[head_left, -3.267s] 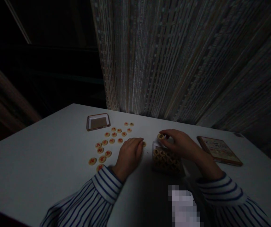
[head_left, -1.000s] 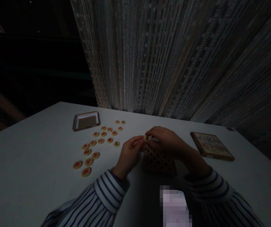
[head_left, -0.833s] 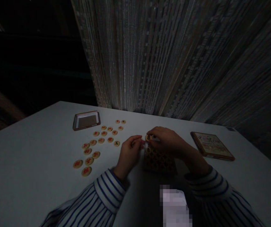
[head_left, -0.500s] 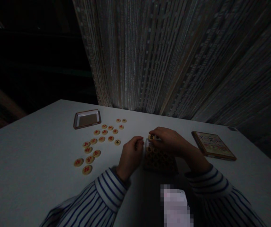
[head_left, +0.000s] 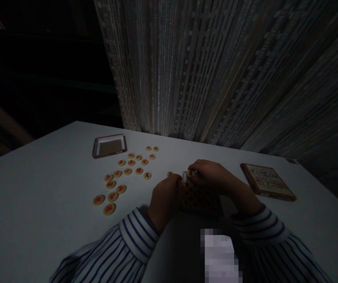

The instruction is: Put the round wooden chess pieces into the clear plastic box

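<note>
My left hand (head_left: 165, 199) has its fingers closed at a whitish clear plastic edge (head_left: 184, 177), apparently part of the dark box's lining. My right hand (head_left: 211, 176) pinches a round Chinese chess piece (head_left: 190, 173) with a black character, over the far side of the box. More pieces lie packed inside the box (head_left: 202, 212), in deep shadow. One loose chess piece (head_left: 170, 173) sits on the table just beyond my left fingers. To the left, several pieces with mostly red characters, such as this one (head_left: 109, 209), are spread face up.
A shallow tray-like lid (head_left: 94, 151) lies at the back left of the white table (head_left: 53, 188). On the right is a flat box with a picture cover (head_left: 267, 181). A string curtain (head_left: 169, 78) hangs behind the table. A pale, pixelated object (head_left: 220, 259) is at the bottom.
My left hand has moved slightly right and down, its fingers closing on the plastic edge. A loose piece now shows beyond them. My right hand still holds its piece, nearly in place.
</note>
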### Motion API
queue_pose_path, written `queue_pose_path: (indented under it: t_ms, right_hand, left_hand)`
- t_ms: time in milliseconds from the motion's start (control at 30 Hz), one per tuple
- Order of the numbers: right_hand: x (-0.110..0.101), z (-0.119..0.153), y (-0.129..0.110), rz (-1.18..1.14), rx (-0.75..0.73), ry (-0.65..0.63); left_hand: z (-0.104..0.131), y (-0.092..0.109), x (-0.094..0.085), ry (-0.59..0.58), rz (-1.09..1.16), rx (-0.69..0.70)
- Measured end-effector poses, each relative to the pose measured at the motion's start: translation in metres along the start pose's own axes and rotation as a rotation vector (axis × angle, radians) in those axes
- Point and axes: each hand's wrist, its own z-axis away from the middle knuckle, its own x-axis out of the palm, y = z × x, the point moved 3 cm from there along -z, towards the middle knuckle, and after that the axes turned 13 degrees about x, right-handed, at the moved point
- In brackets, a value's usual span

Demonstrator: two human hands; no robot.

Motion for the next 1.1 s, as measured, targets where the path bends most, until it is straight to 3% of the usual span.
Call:
queue_pose_path:
  t_ms: [567, 1100]
  right_hand:
    - [0.008, -0.003, -0.001, 0.077, 0.034, -0.076]
    - [0.013, -0.005, -0.006, 0.221, 0.023, -0.129]
  left_hand:
    - [0.004, 0.001, 0.005, -0.204, -0.105, -0.046]
    - [0.003, 0.001, 0.004, -0.173, -0.115, -0.014]
